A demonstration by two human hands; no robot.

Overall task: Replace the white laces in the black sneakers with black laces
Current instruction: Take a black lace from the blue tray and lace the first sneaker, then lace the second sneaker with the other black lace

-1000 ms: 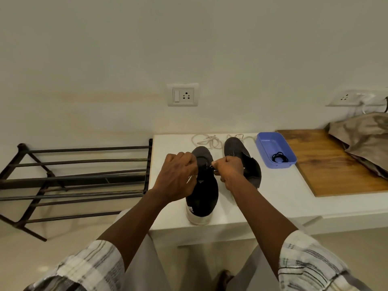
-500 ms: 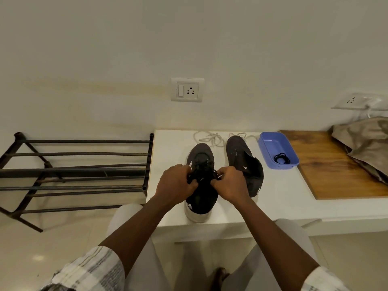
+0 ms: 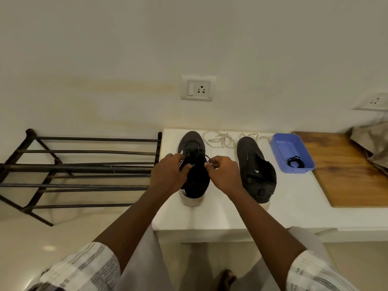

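Two black sneakers stand on the white table (image 3: 294, 211), toes toward the wall. The left sneaker (image 3: 196, 183) carries a black lace (image 3: 206, 158) across its upper. My left hand (image 3: 169, 177) grips that shoe's left side at the lace area. My right hand (image 3: 223, 175) pinches a loop of the black lace at the shoe's right side. The right sneaker (image 3: 255, 171) has no lace and lies untouched. Two white laces (image 3: 220, 139) lie loose behind the shoes. A second black lace (image 3: 296, 161) is coiled in the blue tray (image 3: 277, 152).
A black metal shoe rack (image 3: 79, 171) stands left of the table. A wooden board (image 3: 346, 169) lies right of the tray, with crumpled brown cloth (image 3: 373, 143) on its far end. Wall sockets (image 3: 198, 88) sit above the table. My knees are under the front edge.
The view has shifted so the shoes sit higher and more central. Both hands stayed on the left sneaker's laces; my right hand has drawn a loop out to the right.
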